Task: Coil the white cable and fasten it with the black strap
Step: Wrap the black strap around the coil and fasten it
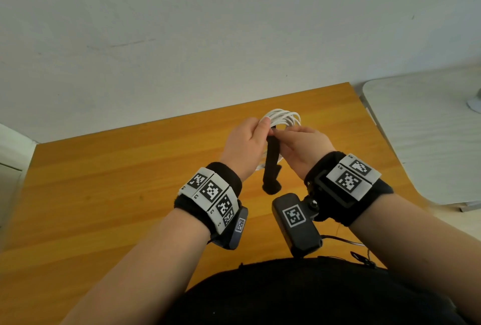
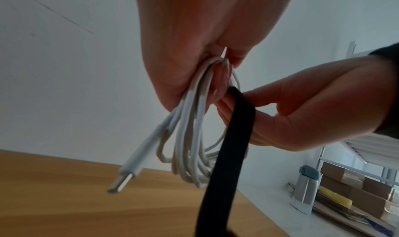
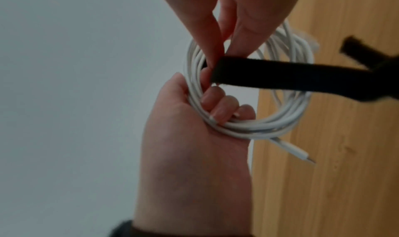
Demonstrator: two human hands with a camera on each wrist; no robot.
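Observation:
The white cable [image 1: 285, 117] is wound into a coil of several loops and held in the air above the wooden table [image 1: 117, 194]. My left hand [image 1: 246, 146] grips the coil [image 3: 248, 126] with its fingers curled through the loops. A plug [image 2: 131, 169] hangs from the bundle [image 2: 192, 138]. My right hand [image 1: 303, 147] pinches one end of the black strap [image 3: 280, 77] against the coil's rim. The strap [image 1: 272, 165] hangs down between my wrists, its loose end [image 2: 218, 181] trailing toward the table.
The table butts against a pale wall [image 1: 182, 25]. To the right stands a white surface [image 1: 429, 137]. In the left wrist view a light-coloured bottle [image 2: 305, 189] and stacked cardboard boxes [image 2: 354, 189] sit at the right.

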